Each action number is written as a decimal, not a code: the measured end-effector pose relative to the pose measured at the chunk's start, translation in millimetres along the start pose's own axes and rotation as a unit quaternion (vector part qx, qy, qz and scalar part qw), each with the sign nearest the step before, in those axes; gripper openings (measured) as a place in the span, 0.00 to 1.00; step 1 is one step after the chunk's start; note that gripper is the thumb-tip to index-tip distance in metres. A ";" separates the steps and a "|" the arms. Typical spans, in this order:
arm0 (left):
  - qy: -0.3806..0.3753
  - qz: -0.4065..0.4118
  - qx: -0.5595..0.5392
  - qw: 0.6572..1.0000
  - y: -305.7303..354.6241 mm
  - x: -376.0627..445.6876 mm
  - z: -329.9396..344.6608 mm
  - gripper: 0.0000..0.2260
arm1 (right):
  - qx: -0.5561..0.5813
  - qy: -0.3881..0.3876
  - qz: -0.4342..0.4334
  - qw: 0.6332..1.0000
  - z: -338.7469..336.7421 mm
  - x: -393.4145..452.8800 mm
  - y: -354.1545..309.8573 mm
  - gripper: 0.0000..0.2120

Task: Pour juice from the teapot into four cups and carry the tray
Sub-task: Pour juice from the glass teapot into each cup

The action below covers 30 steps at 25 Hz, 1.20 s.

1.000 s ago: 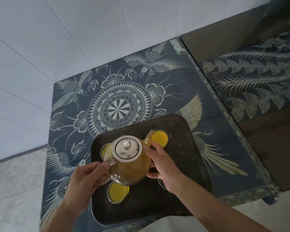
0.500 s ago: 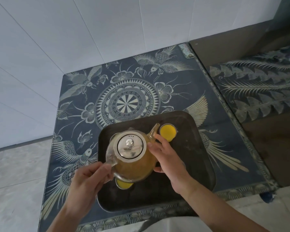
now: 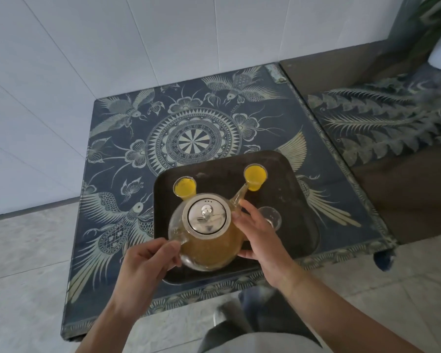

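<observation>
Since half a second ago the view has pulled back, and two filled cups plus an empty glass one now show clear of the teapot [image 3: 206,234], which earlier hid all but the far right cup. Held above the near half of the black tray [image 3: 301,212], the glass pot is full of amber juice, its steel lid [image 3: 207,217] level and its spout [image 3: 239,196] aimed toward the far right cup [image 3: 255,176], tip just beside that cup's near wall. Far left cup [image 3: 184,187] stands just beyond the pot's rim, also full of yellow juice; the empty cup [image 3: 270,218] sits to the right, partly behind the right hand [image 3: 261,238]. Bare tray floor lies open along the right side and far edge. The tray's near rim sits close to the front edge of the patterned table [image 3: 127,138], which has free surface to the left and beyond. Left hand [image 3: 144,263] grips the handle, fingers curled round it. Right hand lies against the pot's right side, fingers spread and fairly straight, thumb underneath, wrist angled in from the lower right.
</observation>
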<state>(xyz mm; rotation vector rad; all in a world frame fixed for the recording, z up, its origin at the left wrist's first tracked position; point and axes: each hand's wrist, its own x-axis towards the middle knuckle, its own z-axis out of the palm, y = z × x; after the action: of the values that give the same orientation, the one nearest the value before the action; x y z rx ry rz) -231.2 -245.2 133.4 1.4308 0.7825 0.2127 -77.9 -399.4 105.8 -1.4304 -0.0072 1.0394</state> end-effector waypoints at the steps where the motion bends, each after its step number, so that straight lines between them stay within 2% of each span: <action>1: -0.002 0.001 -0.001 1.000 -2.5 -5.9 0.4 0.15 | 0.001 0.002 -0.002 1.000 1.2 -6.0 4.6 0.24; 8: -0.010 0.005 0.008 1.000 -20.5 -33.5 -5.6 0.17 | -0.011 0.010 0.004 1.000 4.0 -35.2 27.6 0.08; 10: -0.005 -0.002 0.005 1.000 -25.6 -38.6 -5.8 0.19 | -0.015 0.012 0.012 1.000 2.5 -37.4 32.1 0.07; 11: -0.004 -0.004 0.006 1.000 -27.2 -40.7 -4.9 0.20 | -0.017 0.011 0.012 1.000 0.9 -38.6 34.2 0.08; 14: -0.008 -0.003 0.024 1.000 -29.3 -45.1 0.6 0.20 | -0.012 -0.006 0.015 1.000 -7.0 -38.3 38.6 0.19; 17: 0.008 -0.018 0.024 1.000 -31.4 -45.8 9.8 0.20 | -0.001 -0.016 0.027 1.000 -16.0 -32.3 40.4 0.13; 21: 0.034 -0.037 0.052 0.997 -28.9 -47.6 25.1 0.20 | -0.002 -0.037 0.054 0.998 -27.9 -23.3 46.3 0.24; 23: 0.039 -0.044 0.066 0.996 -25.4 -48.5 32.8 0.20 | 0.010 -0.048 0.065 0.997 -33.9 -17.2 48.3 0.26; 30: 0.054 -0.074 0.086 0.992 -21.0 -43.9 46.2 0.24 | 0.021 -0.084 0.094 0.992 -48.4 -2.9 50.1 0.22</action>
<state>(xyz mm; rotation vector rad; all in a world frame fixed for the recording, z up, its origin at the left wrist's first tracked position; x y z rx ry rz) -242.8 -311.0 126.8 1.5247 1.0110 0.1118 -80.5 -449.2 57.0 -1.3214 0.0274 1.3048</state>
